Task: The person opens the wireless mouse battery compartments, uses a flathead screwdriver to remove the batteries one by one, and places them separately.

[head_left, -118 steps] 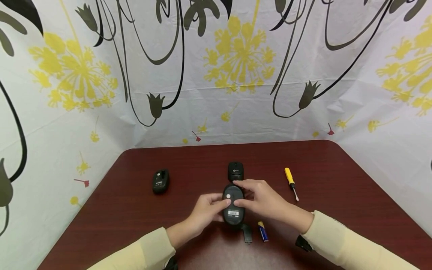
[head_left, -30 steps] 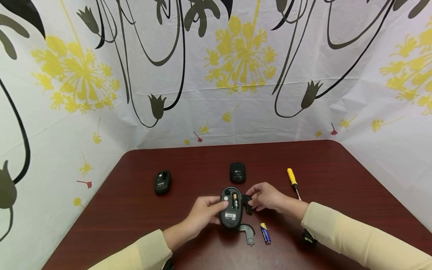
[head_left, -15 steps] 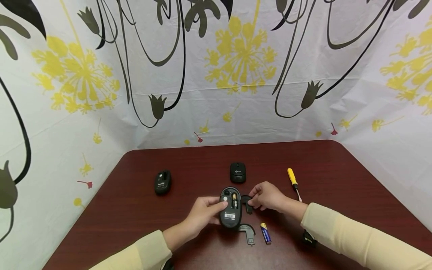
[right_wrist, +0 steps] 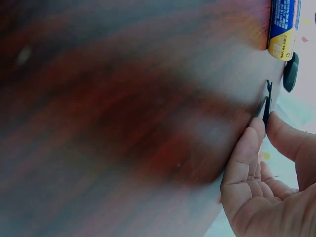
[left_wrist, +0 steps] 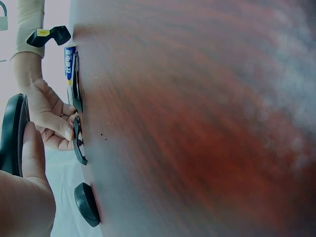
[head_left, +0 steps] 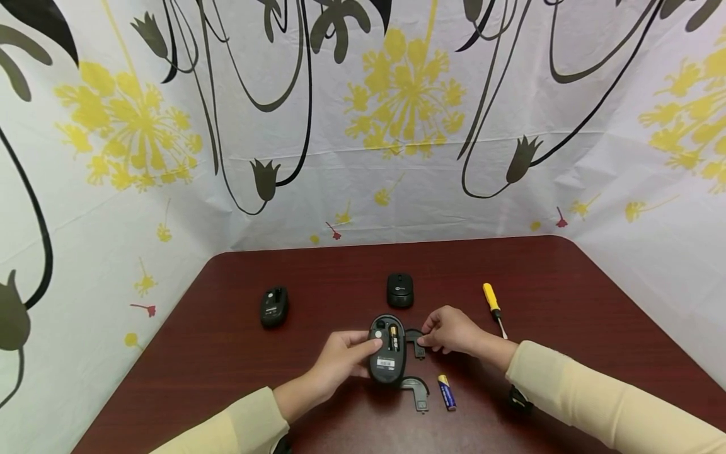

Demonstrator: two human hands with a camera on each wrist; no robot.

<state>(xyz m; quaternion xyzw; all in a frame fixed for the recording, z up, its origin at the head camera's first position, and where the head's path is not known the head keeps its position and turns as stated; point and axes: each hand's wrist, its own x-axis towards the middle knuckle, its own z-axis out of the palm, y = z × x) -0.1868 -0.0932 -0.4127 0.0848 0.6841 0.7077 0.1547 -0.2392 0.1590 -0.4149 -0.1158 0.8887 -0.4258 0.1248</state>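
"Flowered cloth (head_left: 363, 217) behind, dark red table (head_left: 329, 277) in front. What are the arms doing?"

"Both reach in from the near edge in cream sleeves (head_left: 573, 384), the left forearm slanting up from the lower left, the right from the lower right. They converge on the mouse (head_left: 387, 372)."

"Where is it exactly?"

"At the middle of the table, in the left hand (head_left: 346, 356). Its underside faces up, and the left wrist view shows it raised off the surface."

"How does that hand hold it?"

"It grips the mouse by its left side, thumb laid across the upturned face, fingers reaching round the edge and partly hidden."

"And the right hand (head_left: 450, 333)?"

"Just beside the mouse, wrist low, fingers pointing inward. It pinches a cover (head_left: 420, 350) between thumb and forefinger; the right wrist view shows the grip edge-on. The other fingers curl in toward the palm."

"Anything inside the mouse?"

"One cell (head_left: 394, 340), lying in the uncovered slot."

"What lies around?"

"A second cover (head_left: 420, 396) by the mouse's near end, then a blue and yellow battery (head_left: 447, 393) right of that. Farther off are a black mouse (head_left: 400, 291) straight ahead, an upturned mouse (head_left: 274, 308) well to the left, and a yellow screwdriver (head_left: 491, 298) beyond the right wrist."
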